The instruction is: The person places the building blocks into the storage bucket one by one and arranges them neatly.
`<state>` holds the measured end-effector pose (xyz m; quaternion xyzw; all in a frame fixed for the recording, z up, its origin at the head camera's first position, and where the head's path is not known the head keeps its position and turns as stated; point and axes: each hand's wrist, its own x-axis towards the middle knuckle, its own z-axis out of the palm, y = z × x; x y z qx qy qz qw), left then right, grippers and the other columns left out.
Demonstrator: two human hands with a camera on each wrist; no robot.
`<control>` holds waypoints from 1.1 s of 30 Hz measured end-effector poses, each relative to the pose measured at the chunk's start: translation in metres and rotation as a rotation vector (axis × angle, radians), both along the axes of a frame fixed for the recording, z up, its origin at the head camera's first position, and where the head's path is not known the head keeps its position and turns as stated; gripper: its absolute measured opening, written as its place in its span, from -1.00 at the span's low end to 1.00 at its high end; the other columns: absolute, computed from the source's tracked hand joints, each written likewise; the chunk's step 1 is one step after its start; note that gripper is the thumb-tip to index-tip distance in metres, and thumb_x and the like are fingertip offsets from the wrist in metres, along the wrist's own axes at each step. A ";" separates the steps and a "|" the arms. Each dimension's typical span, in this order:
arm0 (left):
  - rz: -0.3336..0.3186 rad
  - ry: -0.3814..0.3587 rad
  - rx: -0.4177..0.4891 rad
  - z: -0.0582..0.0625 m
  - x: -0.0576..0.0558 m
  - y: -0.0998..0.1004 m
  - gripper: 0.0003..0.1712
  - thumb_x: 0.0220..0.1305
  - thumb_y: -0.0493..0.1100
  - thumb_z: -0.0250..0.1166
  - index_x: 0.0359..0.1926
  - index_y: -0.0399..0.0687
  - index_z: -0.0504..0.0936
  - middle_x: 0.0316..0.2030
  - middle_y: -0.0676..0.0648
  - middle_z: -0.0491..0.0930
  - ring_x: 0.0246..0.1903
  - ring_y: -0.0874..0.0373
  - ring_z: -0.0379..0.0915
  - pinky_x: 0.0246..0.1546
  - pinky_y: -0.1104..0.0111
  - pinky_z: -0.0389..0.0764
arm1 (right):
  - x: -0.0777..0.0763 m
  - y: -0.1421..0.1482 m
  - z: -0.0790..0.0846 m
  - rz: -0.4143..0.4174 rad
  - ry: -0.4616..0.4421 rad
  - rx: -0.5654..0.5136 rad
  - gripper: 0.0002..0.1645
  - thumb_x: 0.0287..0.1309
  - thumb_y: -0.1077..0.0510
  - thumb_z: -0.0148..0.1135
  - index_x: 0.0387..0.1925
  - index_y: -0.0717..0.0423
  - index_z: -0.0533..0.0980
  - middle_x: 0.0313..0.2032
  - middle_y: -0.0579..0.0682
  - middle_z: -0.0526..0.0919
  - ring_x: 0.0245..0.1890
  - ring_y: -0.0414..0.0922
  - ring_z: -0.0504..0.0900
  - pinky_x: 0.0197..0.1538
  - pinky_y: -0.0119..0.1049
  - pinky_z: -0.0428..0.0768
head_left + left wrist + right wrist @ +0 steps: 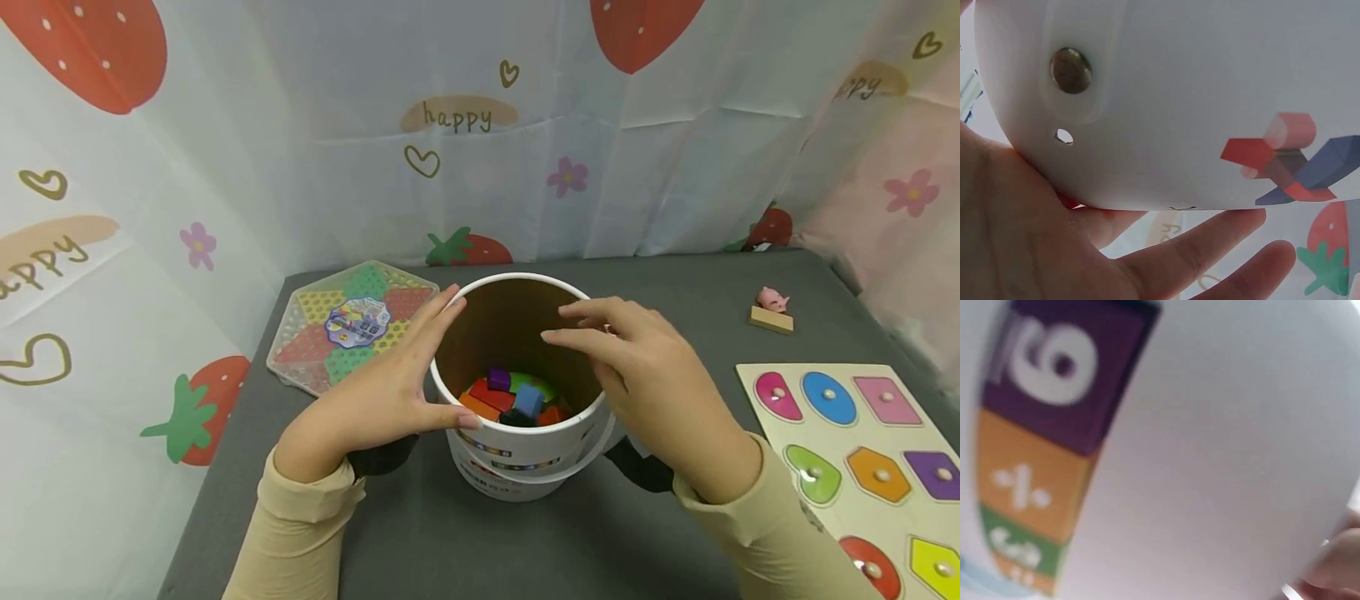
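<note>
A white bucket (510, 492) stands upright at the middle of the table, its mouth facing up. Inside at the bottom lie several coloured blocks, among them a blue block (528, 400) and a purple block (498, 379). My left hand (397, 367) spans the bucket's left rim, thumb at the front and fingers stretched toward the back. The left wrist view shows those fingers spread beside the bucket wall (1166, 112). My right hand (645, 358) is at the right rim, its fingers reaching loosely over the mouth. Printed number blocks (1054, 369) fill part of the right wrist view.
A hexagonal game board (311, 321) lies behind and left of the bucket. At the right are a knobbed shape puzzle board (832, 387) and a small pink pig figure (772, 300) by a wooden block (771, 320). A printed curtain (360, 192) hangs behind the table.
</note>
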<state>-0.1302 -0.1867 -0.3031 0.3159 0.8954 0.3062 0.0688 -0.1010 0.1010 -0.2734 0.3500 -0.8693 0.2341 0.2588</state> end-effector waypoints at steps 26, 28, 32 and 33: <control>-0.002 0.009 0.009 0.003 0.004 0.000 0.31 -0.01 0.41 0.33 0.51 0.21 -0.33 0.45 0.29 -0.50 0.42 0.09 -0.16 0.21 0.03 0.27 | -0.006 0.096 -0.123 -0.397 -0.607 0.190 -0.82 -0.05 0.22 0.47 -0.34 -0.01 0.66 -0.39 -0.01 0.65 -0.40 -0.04 0.61 -0.35 -0.01 0.55; -0.003 0.012 0.004 0.003 0.004 0.001 0.31 -0.01 0.41 0.32 0.51 0.20 -0.32 0.45 0.29 -0.49 0.42 0.09 -0.16 0.20 0.03 0.27 | -0.009 0.096 -0.108 -0.422 -0.523 0.132 -0.84 -0.03 0.18 0.46 -0.33 -0.02 0.67 -0.43 -0.05 0.65 -0.44 -0.09 0.59 -0.41 -0.09 0.52; -0.004 0.013 -0.001 0.002 0.003 0.001 0.30 0.00 0.41 0.31 0.51 0.18 -0.32 0.45 0.29 -0.49 0.42 0.11 -0.18 0.21 0.03 0.27 | -0.014 0.089 -0.062 -0.493 -0.274 -0.004 -0.82 -0.02 0.09 0.48 -0.31 -0.03 0.70 -0.49 -0.08 0.64 -0.49 -0.14 0.52 -0.47 -0.20 0.38; -0.005 0.011 -0.004 0.001 0.003 0.001 0.30 0.00 0.42 0.31 0.51 0.18 -0.32 0.45 0.30 -0.49 0.42 0.11 -0.18 0.21 0.03 0.27 | -0.015 0.085 -0.050 -0.498 -0.205 -0.039 -0.81 -0.04 0.09 0.49 -0.31 -0.03 0.71 -0.50 -0.08 0.64 -0.48 -0.15 0.50 -0.46 -0.22 0.35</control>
